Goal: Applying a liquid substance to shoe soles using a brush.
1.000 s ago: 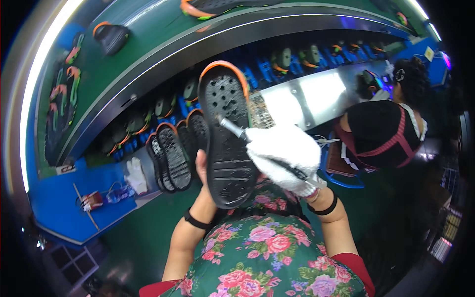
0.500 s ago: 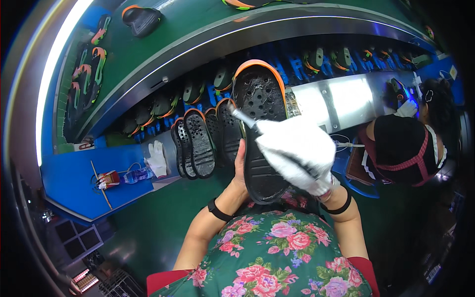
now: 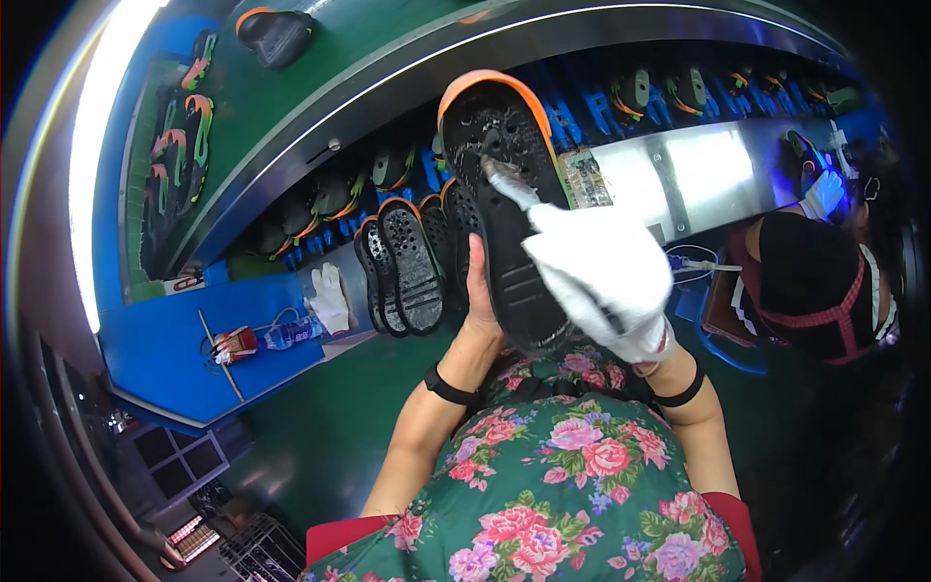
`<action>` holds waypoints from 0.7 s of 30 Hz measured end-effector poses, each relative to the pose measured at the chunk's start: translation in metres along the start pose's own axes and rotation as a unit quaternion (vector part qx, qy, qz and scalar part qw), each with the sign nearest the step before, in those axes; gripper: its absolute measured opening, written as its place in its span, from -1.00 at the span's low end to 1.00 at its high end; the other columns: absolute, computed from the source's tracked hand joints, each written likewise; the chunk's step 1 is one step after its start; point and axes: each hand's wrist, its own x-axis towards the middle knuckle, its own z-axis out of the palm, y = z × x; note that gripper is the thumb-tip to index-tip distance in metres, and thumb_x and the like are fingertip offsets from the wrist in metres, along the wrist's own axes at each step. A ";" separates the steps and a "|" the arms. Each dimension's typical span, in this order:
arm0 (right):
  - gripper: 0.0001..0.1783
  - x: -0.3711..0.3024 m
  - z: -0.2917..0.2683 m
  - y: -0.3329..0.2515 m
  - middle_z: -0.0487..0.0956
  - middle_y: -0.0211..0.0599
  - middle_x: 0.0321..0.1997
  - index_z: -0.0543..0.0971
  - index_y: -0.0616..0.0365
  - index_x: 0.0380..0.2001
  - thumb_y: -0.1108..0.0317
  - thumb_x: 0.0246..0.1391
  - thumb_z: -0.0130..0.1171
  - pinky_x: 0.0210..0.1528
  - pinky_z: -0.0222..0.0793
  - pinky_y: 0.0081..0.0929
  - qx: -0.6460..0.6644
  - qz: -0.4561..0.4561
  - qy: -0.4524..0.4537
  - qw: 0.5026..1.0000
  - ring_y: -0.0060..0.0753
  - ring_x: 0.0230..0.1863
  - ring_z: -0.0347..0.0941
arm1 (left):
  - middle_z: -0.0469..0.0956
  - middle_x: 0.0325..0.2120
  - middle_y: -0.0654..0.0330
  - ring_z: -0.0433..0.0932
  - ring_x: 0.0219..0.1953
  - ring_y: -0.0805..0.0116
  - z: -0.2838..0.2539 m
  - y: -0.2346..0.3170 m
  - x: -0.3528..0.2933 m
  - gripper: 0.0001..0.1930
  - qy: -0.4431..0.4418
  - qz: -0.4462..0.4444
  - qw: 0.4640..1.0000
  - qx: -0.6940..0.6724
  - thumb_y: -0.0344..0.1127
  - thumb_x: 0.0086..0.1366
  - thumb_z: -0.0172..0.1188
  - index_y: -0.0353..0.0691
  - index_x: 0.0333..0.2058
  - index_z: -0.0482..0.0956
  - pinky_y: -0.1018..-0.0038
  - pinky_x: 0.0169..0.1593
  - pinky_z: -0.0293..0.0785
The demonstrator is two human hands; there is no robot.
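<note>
The left hand [image 3: 482, 296] gripped a black sole [image 3: 512, 267] with an orange rim, thumb along its side and the other fingers hidden behind, holding it up beyond the right edge of the blue tabletop [image 3: 165, 339]. The gloved right hand [image 3: 606, 276] was closed around a brush [image 3: 512, 186], its tip at the sole's holed end. More black soles [image 3: 412, 262] stood leftward; a white glove [image 3: 330, 299] and a bottle [image 3: 289, 333] lay by the tabletop's right edge.
</note>
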 end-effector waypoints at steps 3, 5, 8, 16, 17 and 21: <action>-0.58 -0.005 0.013 0.001 0.70 -0.15 0.07 0.73 0.07 -0.02 0.49 -0.02 0.38 0.05 0.54 -0.24 0.065 -0.005 -0.027 0.997 -0.12 -0.03 0.65 | 0.14 0.46 -0.05 0.24 0.44 -0.04 0.003 0.006 0.011 0.09 0.103 -0.008 0.990 0.091 0.64 0.28 -0.19 -0.13 0.51 0.02 0.01 0.49 0.14; -0.69 -0.005 0.011 0.004 0.75 -0.17 -0.06 0.76 0.12 -0.14 0.48 -0.02 0.42 -0.01 0.56 -0.30 0.175 0.067 0.011 0.982 -0.15 -0.12 0.67 | 0.15 0.46 -0.05 0.26 0.42 -0.02 -0.002 0.005 0.013 0.09 0.087 0.029 0.993 0.077 0.64 0.27 -0.18 -0.10 0.51 0.03 0.00 0.47 0.19; -0.73 -0.011 0.016 0.009 0.76 -0.15 -0.09 0.77 0.14 -0.24 0.60 -0.08 0.42 -0.06 0.57 -0.36 0.097 0.094 0.093 0.986 -0.21 -0.14 0.70 | 0.19 0.44 0.00 0.27 0.41 -0.08 0.014 0.008 0.022 0.08 0.062 0.046 0.992 0.102 0.64 0.27 -0.16 -0.06 0.51 0.04 -0.07 0.42 0.28; -0.75 -0.014 0.014 0.003 0.74 -0.03 -0.14 0.74 0.22 -0.25 0.62 -0.08 0.41 -0.08 0.57 -0.31 0.226 0.092 0.077 0.967 -0.16 -0.15 0.69 | 0.36 0.28 -0.22 0.48 0.24 -0.15 0.033 0.006 0.037 0.17 -0.069 0.057 0.995 -0.039 0.73 0.19 -0.23 -0.18 0.46 0.12 -0.03 0.22 0.53; -0.78 -0.016 0.018 0.004 0.74 -0.03 -0.13 0.73 0.24 -0.25 0.61 -0.04 0.40 -0.08 0.57 -0.31 0.195 0.116 0.101 0.969 -0.15 -0.16 0.68 | 0.39 0.25 -0.26 0.51 0.21 -0.14 0.036 0.006 0.037 0.19 -0.067 0.065 0.995 -0.046 0.75 0.18 -0.24 -0.19 0.46 0.12 0.01 0.20 0.56; -0.62 -0.023 0.019 -0.002 0.75 -0.15 -0.07 0.74 0.16 -0.12 0.56 -0.10 0.43 -0.07 0.57 -0.30 0.126 0.013 0.019 0.992 -0.12 -0.11 0.68 | 0.37 0.26 -0.29 0.48 0.22 -0.22 0.025 0.018 0.043 0.17 -0.173 -0.001 0.985 -0.029 0.72 0.18 -0.15 -0.10 0.49 0.05 -0.16 0.17 0.53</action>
